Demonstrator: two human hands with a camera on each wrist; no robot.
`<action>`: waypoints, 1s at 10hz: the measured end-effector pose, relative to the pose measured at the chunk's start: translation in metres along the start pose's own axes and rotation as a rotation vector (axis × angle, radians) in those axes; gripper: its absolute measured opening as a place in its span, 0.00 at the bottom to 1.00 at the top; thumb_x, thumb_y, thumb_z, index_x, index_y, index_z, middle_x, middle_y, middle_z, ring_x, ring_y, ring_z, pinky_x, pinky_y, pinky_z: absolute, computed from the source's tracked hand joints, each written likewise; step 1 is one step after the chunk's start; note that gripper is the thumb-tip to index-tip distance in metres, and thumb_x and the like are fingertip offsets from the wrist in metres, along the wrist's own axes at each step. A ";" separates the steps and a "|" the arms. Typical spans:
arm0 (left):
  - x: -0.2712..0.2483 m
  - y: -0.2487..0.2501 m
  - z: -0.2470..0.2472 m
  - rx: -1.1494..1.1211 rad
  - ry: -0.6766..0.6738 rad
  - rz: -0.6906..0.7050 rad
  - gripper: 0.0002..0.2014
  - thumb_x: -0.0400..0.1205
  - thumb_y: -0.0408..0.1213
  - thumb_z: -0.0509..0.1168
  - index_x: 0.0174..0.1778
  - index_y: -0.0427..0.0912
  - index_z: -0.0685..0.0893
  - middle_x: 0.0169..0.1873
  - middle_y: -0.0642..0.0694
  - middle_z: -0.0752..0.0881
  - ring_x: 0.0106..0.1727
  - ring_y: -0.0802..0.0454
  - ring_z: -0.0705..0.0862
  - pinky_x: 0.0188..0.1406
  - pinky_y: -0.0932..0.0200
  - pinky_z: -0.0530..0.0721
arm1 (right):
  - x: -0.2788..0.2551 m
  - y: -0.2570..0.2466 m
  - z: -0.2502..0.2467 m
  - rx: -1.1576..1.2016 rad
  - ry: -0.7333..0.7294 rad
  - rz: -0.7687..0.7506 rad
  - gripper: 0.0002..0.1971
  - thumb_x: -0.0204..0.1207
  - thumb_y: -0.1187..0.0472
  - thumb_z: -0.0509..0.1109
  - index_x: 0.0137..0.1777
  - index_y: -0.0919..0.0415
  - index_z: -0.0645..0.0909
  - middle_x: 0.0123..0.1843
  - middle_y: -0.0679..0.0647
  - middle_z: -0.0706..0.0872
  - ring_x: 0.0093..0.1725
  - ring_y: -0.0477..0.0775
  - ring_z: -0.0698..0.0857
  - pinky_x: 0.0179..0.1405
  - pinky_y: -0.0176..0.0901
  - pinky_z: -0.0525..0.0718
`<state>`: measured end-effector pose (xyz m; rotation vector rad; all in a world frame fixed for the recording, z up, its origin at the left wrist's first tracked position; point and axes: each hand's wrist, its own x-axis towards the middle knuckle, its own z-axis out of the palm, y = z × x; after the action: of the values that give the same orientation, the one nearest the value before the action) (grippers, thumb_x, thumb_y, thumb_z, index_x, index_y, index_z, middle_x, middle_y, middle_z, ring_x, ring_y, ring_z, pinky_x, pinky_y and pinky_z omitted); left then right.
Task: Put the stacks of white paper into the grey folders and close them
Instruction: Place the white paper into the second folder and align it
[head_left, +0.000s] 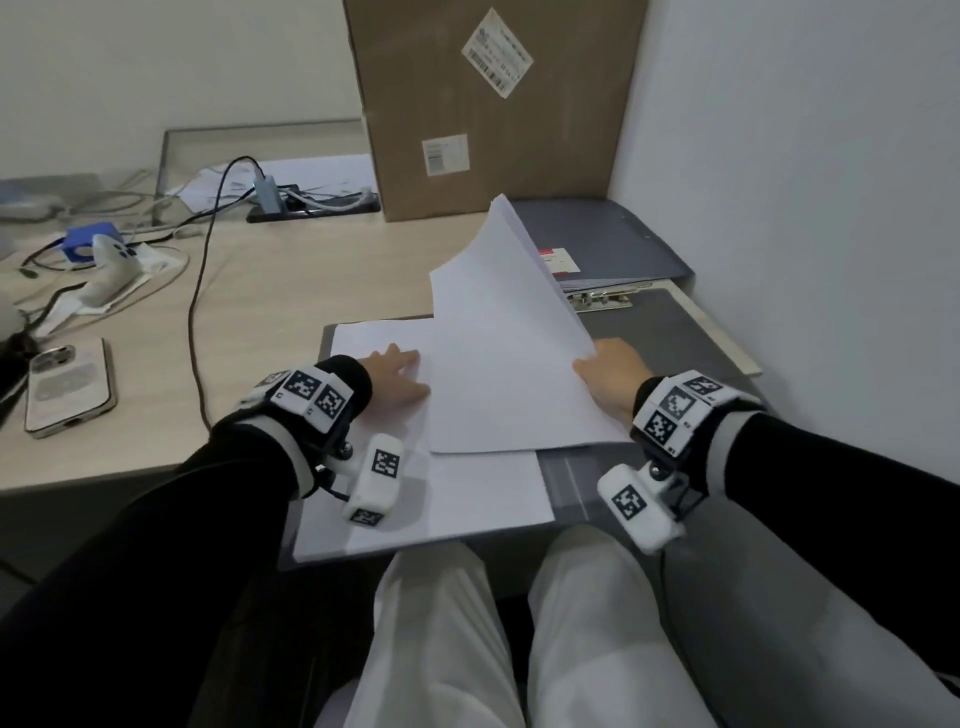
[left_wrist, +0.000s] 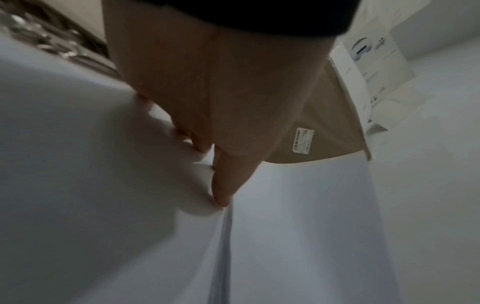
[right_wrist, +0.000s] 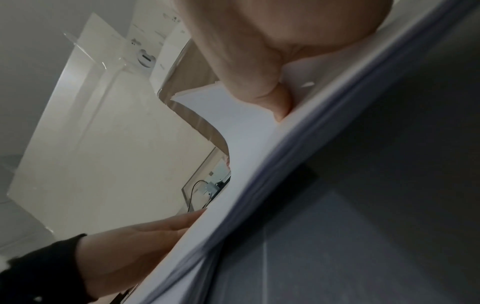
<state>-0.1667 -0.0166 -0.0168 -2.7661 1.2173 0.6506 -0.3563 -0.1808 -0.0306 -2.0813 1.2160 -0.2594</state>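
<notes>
A grey folder (head_left: 654, 338) lies open on the desk in front of me, its metal clip (head_left: 600, 300) at the far end. White sheets (head_left: 457, 493) lie flat on its left half. My right hand (head_left: 605, 371) grips a stack of white paper (head_left: 498, 364) by its right edge and holds it tilted up; the thumb (right_wrist: 259, 82) is on top, the other fingers are hidden beneath. My left hand (head_left: 402, 371) rests with straight fingers (left_wrist: 226, 185) against the stack's left edge (left_wrist: 298, 226). A second grey folder (head_left: 597, 228) lies closed behind, by the wall.
A tall cardboard box (head_left: 493, 104) stands at the back of the desk. A phone (head_left: 70, 387), a black cable (head_left: 200, 291) and a blue object (head_left: 88, 241) with more cables lie to the left. The wall is close on the right.
</notes>
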 end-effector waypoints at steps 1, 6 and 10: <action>0.000 -0.023 -0.008 -0.019 -0.001 -0.017 0.29 0.84 0.49 0.50 0.82 0.51 0.54 0.85 0.49 0.51 0.85 0.46 0.54 0.82 0.49 0.51 | -0.003 -0.016 0.018 0.021 -0.006 -0.019 0.16 0.80 0.67 0.59 0.63 0.73 0.81 0.63 0.70 0.84 0.62 0.69 0.83 0.51 0.45 0.77; 0.002 -0.022 -0.037 -0.789 0.220 -0.209 0.22 0.87 0.42 0.50 0.71 0.31 0.73 0.62 0.43 0.81 0.66 0.43 0.78 0.65 0.54 0.72 | -0.007 -0.021 0.003 0.208 -0.132 0.088 0.18 0.79 0.61 0.65 0.67 0.68 0.78 0.64 0.67 0.83 0.68 0.67 0.81 0.64 0.53 0.80; -0.006 0.055 -0.007 -0.914 0.043 -0.090 0.08 0.84 0.28 0.56 0.54 0.30 0.78 0.49 0.30 0.82 0.55 0.35 0.83 0.46 0.51 0.80 | -0.048 0.038 -0.030 0.502 -0.302 0.163 0.18 0.82 0.66 0.64 0.69 0.72 0.76 0.65 0.66 0.84 0.57 0.63 0.84 0.59 0.53 0.82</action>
<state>-0.2076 -0.0518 -0.0010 -3.5057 0.9312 1.4388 -0.4229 -0.1669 -0.0252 -1.5165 1.0054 -0.1472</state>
